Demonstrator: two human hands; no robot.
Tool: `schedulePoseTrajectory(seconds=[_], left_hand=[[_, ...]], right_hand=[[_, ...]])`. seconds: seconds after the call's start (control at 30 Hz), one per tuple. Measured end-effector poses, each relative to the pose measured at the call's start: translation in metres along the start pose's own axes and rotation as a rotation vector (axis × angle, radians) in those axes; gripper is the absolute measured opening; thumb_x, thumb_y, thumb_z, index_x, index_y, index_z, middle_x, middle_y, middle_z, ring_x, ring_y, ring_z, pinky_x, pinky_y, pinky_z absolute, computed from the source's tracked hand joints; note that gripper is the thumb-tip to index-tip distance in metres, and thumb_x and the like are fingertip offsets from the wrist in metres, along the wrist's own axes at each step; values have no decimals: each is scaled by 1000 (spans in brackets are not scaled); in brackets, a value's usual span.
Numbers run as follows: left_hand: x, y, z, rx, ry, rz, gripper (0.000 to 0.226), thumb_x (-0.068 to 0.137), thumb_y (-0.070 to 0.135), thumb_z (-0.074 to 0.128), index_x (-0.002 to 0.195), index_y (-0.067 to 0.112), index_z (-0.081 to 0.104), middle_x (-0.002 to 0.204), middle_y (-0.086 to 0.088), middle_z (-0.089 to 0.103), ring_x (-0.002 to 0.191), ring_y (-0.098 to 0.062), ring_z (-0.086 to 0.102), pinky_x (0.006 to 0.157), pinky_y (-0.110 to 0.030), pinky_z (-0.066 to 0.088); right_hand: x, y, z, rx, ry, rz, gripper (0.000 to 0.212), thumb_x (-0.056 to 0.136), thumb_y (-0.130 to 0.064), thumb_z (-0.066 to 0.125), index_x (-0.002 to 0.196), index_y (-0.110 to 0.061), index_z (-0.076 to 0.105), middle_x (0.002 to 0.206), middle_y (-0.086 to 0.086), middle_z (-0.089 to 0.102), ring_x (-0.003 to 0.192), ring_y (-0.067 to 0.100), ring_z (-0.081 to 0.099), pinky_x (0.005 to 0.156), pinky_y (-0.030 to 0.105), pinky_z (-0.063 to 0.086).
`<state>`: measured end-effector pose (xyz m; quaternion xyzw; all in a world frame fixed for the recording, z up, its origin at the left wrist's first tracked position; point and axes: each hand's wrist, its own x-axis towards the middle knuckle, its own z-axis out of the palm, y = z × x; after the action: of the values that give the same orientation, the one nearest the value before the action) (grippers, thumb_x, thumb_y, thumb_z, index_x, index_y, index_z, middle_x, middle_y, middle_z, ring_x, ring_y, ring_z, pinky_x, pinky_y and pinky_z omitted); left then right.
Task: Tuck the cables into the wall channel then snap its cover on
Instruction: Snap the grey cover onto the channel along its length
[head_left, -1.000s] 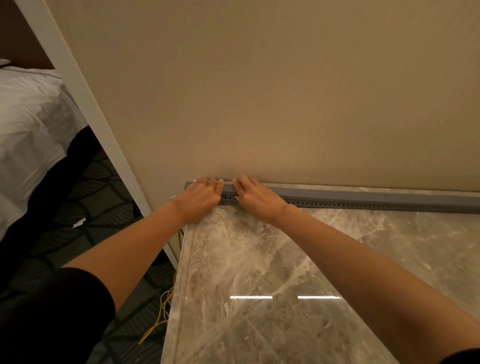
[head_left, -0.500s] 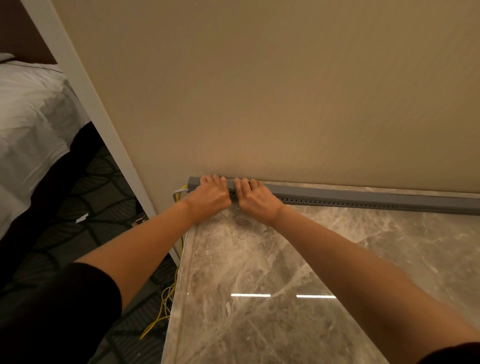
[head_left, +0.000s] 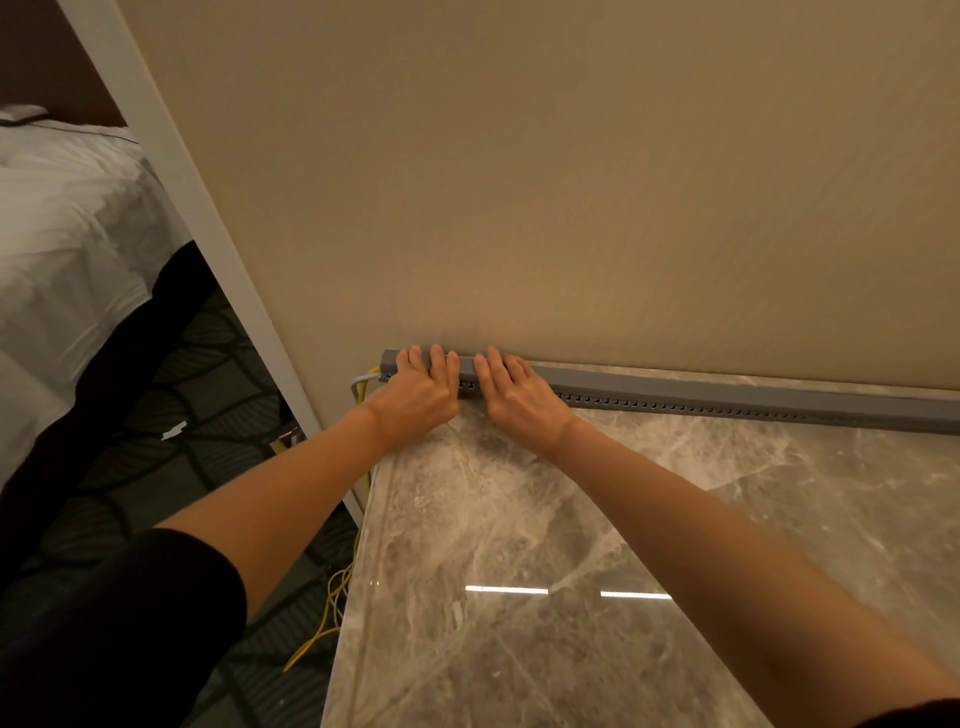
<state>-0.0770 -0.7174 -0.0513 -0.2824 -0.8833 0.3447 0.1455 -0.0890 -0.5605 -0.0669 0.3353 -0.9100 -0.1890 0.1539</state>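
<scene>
Both hands are laid flat, fingers stretched out, on the left end of the grey wall channel (head_left: 727, 397), just below the middle of the frame. The left hand (head_left: 415, 392) is pressed over the very end of it, and the right hand (head_left: 519, 397) is set just beside, with a small gap between them. Nothing is gripped; the palms and fingers are only pushed down on the cover (head_left: 675, 385), which is seen lying along the top of the channel. A row of small holes is shown on its front side. The channel is placed where the beige wall (head_left: 519, 182) meets the shiny marble top (head_left: 519, 519), and it runs off to the right edge of the frame. A yellow cable (head_left: 332, 613) and a grey one are seen coming out at the left end and hanging down past the marble edge. A white bed (head_left: 67, 234) and a dark patterned carpet (head_left: 171, 395) are found at the left of the frame. Compared with half a second ago, the hands have been kept in nearly the same spot, spread a little more apart.
</scene>
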Motion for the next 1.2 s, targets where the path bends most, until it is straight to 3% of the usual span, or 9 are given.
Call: schedulePoseTrajectory(seconds=[0.1, 0.23, 0.4, 0.5, 0.57, 0.73, 0.9, 1.03, 1.2], left_hand=[[-1, -3, -1, -12, -18, 1, 49, 53, 27, 84, 95, 2, 75, 82, -18, 77, 62, -32, 73, 50, -36, 60], [1, -2, 0, -12, -25, -6, 50, 51, 28, 86, 93, 3, 76, 80, -17, 77, 60, -32, 73, 49, -36, 59], [2, -1, 2, -11, -70, -39, 41, 57, 23, 83, 93, 5, 76, 81, -15, 78, 61, -31, 73, 51, -36, 60], [4, 3, 0, -44, -81, -140, 32, 58, 10, 76, 89, 1, 77, 78, -17, 77, 59, -33, 73, 50, -37, 60], [6, 2, -4, -65, -121, -154, 34, 53, 9, 80, 85, -1, 76, 73, -18, 77, 54, -33, 71, 46, -36, 58], [16, -5, -24, -201, -170, -124, 39, 30, 16, 94, 59, 0, 73, 48, -11, 67, 34, -20, 60, 30, -24, 47], [42, 3, -51, -585, -241, -127, 33, 94, 27, 52, 113, 0, 56, 117, -17, 63, 108, -32, 61, 84, -39, 50], [59, 6, -48, -799, -275, -148, 29, 90, 22, 58, 110, 0, 57, 120, -18, 57, 113, -34, 54, 87, -41, 46], [67, 2, -44, -888, -310, -162, 34, 86, 21, 64, 110, -2, 56, 124, -19, 53, 116, -34, 49, 90, -38, 42]], right_hand=[[-3, 1, 4, 52, -23, -6, 36, 67, -9, 77, 99, 7, 72, 96, 26, 73, 87, 33, 73, 74, 36, 60], [1, 3, 2, 44, -55, -15, 46, 73, -3, 34, 95, 5, 74, 91, 25, 75, 77, 33, 74, 66, 34, 61], [0, -2, -3, 14, -98, 22, 49, 72, -7, 32, 92, 5, 75, 87, 24, 75, 75, 32, 74, 65, 34, 62], [-10, -1, -5, 111, -129, 37, 39, 69, -3, 50, 101, 3, 72, 99, 20, 74, 87, 30, 74, 74, 36, 60], [-20, 8, -4, 164, -119, 48, 61, 52, 2, 77, 112, 0, 68, 108, 19, 72, 94, 30, 72, 77, 40, 58], [-48, 43, 0, 180, -115, 158, 78, 34, -12, 91, 110, -9, 70, 84, 10, 73, 72, 26, 72, 70, 35, 59], [-56, 55, -3, 284, -99, 194, 74, 58, -11, 85, 127, -10, 58, 90, 13, 66, 80, 30, 67, 72, 34, 55], [-57, 69, -7, 418, -262, 220, 56, 96, -17, 47, 147, -10, 25, 137, 15, 40, 128, 31, 40, 105, 37, 33], [-59, 82, -5, 496, -319, 305, 42, 92, -19, 55, 129, -2, 43, 132, 13, 44, 126, 29, 40, 103, 36, 35]])
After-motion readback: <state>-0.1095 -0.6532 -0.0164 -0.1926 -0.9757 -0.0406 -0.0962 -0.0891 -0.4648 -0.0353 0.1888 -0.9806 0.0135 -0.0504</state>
